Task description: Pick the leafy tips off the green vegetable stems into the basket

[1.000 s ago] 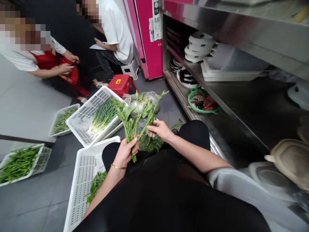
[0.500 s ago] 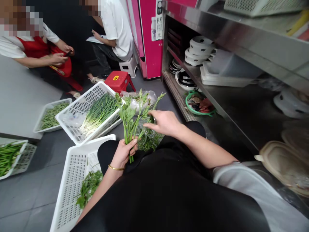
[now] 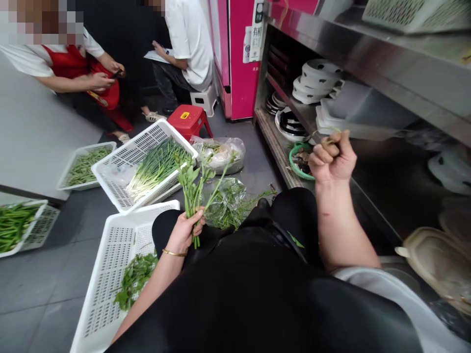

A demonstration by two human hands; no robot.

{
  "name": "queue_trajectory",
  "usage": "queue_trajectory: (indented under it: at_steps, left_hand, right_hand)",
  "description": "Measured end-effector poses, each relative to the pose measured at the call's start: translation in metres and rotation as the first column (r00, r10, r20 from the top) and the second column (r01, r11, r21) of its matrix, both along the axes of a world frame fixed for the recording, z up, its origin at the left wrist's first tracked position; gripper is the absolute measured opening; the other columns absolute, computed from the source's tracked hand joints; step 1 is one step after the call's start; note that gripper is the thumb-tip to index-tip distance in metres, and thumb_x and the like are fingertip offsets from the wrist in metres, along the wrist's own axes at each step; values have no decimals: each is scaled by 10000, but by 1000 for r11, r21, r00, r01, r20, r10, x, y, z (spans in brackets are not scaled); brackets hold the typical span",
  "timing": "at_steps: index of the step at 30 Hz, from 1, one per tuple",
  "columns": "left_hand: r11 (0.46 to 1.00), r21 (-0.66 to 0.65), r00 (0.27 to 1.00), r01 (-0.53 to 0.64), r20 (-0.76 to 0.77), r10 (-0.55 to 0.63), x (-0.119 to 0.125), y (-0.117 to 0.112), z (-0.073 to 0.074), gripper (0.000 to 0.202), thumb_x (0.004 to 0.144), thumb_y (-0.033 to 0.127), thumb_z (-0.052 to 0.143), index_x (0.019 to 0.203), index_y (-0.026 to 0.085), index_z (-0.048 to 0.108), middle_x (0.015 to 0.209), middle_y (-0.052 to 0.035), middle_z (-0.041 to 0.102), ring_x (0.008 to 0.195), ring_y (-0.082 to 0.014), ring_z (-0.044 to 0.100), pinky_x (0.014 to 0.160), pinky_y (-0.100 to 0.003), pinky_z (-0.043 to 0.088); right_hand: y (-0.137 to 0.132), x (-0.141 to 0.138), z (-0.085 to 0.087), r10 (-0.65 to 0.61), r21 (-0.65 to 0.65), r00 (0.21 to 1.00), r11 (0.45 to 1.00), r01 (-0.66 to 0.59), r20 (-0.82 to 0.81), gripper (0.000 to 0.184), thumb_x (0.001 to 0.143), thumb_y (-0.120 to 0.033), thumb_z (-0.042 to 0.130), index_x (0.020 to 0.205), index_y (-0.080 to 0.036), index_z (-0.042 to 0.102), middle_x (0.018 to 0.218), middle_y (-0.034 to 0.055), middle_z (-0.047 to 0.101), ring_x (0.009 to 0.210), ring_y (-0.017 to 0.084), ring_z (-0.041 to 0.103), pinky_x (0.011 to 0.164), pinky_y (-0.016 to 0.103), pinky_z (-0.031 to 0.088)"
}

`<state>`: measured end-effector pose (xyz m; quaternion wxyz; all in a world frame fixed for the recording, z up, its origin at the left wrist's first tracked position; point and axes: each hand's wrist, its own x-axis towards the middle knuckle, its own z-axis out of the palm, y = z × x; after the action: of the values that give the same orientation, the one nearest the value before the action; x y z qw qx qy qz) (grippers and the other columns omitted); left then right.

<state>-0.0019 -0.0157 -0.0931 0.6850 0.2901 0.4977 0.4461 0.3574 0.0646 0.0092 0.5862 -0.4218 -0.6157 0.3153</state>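
Observation:
My left hand is closed around the lower stems of a bunch of leafy green vegetables, held upright over my lap. My right hand is raised to the right, in front of the shelving, with its fingers curled in a pinch. A thin yellowish-green stem sticks out at its fingertips. Between and beyond my knees lies a clear plastic bag with greens in and around it. On my left, a white plastic basket holds a small heap of leafy greens.
A white basket of scallions, a basket of green beans and a filled plastic bag are on the floor ahead. A red stool stands behind them. Two people sit farther back. Metal shelves with dishes line my right.
My right hand has moved from beside the bunch, up and to the right, and now pinches a thin stem. My left hand keeps its hold; the view has shifted slightly.

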Motion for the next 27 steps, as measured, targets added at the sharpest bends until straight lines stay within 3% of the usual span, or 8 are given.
queue_trajectory:
  at_steps: [2, 6, 11, 17, 19, 21, 24, 27]
  left_hand:
    - [1000, 16, 1000, 10, 18, -10, -4, 2, 1, 295, 666, 288, 740, 867, 123, 600, 488, 53, 504, 313, -7, 300, 319, -140, 198]
    - [998, 38, 998, 48, -45, -47, -8, 5, 10, 290, 660, 298, 740, 858, 128, 615, 497, 39, 524, 312, -10, 314, 321, -142, 210]
    - [988, 44, 980, 145, -146, -137, -9, 1, 22, 276, 655, 290, 743, 845, 123, 633, 484, 34, 531, 303, -18, 318, 318, -151, 205]
    - [978, 45, 956, 204, -224, -190, -15, -6, 27, 262, 674, 296, 727, 849, 116, 653, 482, 19, 553, 308, -31, 347, 332, -168, 244]
    - [975, 35, 946, 221, -250, -205, -18, -7, 26, 264, 663, 294, 734, 835, 105, 666, 508, -2, 579, 323, -39, 380, 336, -172, 260]
    - [976, 12, 941, 218, -268, -207, -20, -7, 23, 250, 647, 283, 744, 801, 101, 671, 530, -17, 595, 335, -37, 391, 335, -166, 256]
    - [988, -22, 943, 156, -293, -155, -20, -6, 17, 237, 616, 273, 761, 756, 105, 671, 531, -20, 603, 331, -29, 381, 322, -154, 232]
    - [990, -39, 939, 134, -314, -140, -15, -3, 13, 241, 590, 265, 775, 746, 110, 676, 534, -24, 608, 337, -36, 393, 319, -154, 245]
  right_hand:
    - [-13, -2, -15, 30, 0, 957, 999, -32, 290, 636, 914, -495, 35, 437, -219, 353, 368, -87, 147, 307, 43, 147, 364, 210, 209]
    - [-30, -38, -43, 104, -38, 835, 994, -100, 540, 401, 835, -429, 515, 588, -136, 633, 533, 7, 557, 486, 87, 492, 534, 204, 415]
    - [-8, -66, -16, -59, 226, 525, 939, -260, 849, 312, 906, -339, 437, 1134, -209, 606, 1113, 106, 598, 1113, 237, 483, 931, 391, 359]
    - [15, -86, -27, 146, 26, 229, 790, -612, 962, 314, 901, -358, 420, 826, -166, 657, 837, 87, 612, 900, 209, 508, 897, 406, 323]
    - [10, -87, -43, 292, -62, 293, 797, -601, 910, 323, 894, -348, 416, 754, -157, 636, 755, 66, 591, 769, 168, 515, 798, 339, 371]
    - [4, -82, -54, 389, -85, 537, 860, -504, 748, 318, 887, -344, 410, 737, -155, 617, 742, 51, 585, 726, 145, 530, 740, 294, 398]
    - [-3, -70, -59, 228, -118, 918, 973, -200, 324, 336, 901, -359, 342, 784, -153, 580, 725, 31, 572, 686, 129, 562, 698, 272, 434]
    - [-9, -73, -53, 131, -114, 951, 988, -102, 281, 325, 913, -375, 324, 895, -156, 564, 745, 27, 583, 644, 122, 567, 662, 265, 439]
